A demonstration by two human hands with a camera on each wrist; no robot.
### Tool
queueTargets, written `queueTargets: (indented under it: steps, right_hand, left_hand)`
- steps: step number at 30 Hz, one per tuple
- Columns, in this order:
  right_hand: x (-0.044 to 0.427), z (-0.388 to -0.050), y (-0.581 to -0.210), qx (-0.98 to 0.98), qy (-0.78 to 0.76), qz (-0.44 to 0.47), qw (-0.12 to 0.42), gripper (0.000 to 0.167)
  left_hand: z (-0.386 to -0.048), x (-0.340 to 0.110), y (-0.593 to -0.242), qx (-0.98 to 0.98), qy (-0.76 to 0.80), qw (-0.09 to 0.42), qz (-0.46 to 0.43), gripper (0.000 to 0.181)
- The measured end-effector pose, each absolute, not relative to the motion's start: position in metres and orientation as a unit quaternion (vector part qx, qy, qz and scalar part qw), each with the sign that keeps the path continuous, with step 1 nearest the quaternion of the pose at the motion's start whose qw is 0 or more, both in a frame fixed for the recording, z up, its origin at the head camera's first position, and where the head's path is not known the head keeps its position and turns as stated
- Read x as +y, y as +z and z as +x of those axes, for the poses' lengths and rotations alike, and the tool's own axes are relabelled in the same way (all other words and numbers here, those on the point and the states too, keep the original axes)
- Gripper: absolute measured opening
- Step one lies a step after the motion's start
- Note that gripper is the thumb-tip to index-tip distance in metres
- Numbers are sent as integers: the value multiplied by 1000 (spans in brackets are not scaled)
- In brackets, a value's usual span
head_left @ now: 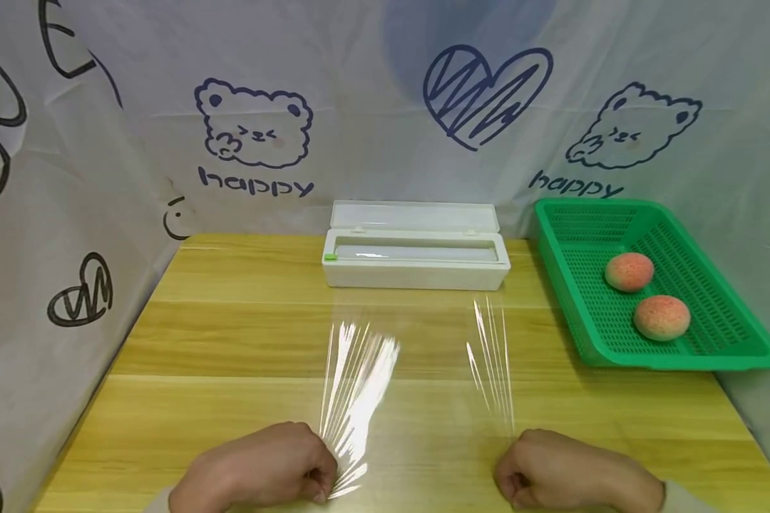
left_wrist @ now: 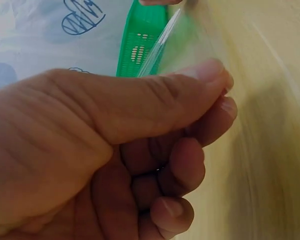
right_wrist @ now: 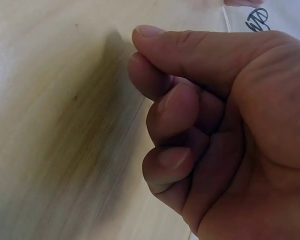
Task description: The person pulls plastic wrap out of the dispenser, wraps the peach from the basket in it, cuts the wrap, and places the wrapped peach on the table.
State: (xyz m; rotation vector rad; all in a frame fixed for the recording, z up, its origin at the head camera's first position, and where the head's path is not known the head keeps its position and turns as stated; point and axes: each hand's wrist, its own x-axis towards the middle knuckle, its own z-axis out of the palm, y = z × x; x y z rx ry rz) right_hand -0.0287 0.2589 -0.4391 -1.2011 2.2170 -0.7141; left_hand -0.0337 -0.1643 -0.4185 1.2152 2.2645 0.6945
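A sheet of clear cling film (head_left: pixel 368 377) stretches from a white cling film dispenser (head_left: pixel 417 278) toward me, low over the table. Thumb and finger of my left hand (head_left: pixel 263 463) pinch its near left corner, where bright creases gather. At the near right corner, my right hand (head_left: pixel 561 467) pinches the film, its other fingers curled in the right wrist view. The dispenser's lid (head_left: pixel 413 216) is raised, and the film roll (head_left: pixel 417 253) shows inside. A small green piece (head_left: pixel 330 257) sits at the dispenser's left end.
To the right, a green plastic basket (head_left: pixel 590 335) holds two peaches, one farther back (head_left: pixel 629 272) and one nearer (head_left: pixel 661 318). The wooden table (head_left: pixel 218 342) lies beneath everything. White cloth (head_left: pixel 372 107) with blue drawings hangs behind the table and along its sides.
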Motion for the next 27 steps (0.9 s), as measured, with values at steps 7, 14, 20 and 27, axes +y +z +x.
queueTargets:
  steps: [7,14,20,27]
  right_hand:
    - [260,-28,-439,815,-264,-435,277,31]
    - [260,-25,-440,824,-265,-400,301,31]
    - [258,-24,-440,834,-246,-399,291,32]
    - [258,-23,-438,848,-222,-395,276,30]
  left_hand:
    - [-32,-163,-425,821,253,227,458,32]
    - [-31,-163,-430,818,281,252,433,34]
    - [-29,-163,-436,828,284,277,396,31]
    - [-30,-162,-440,833,279,271,395,30]
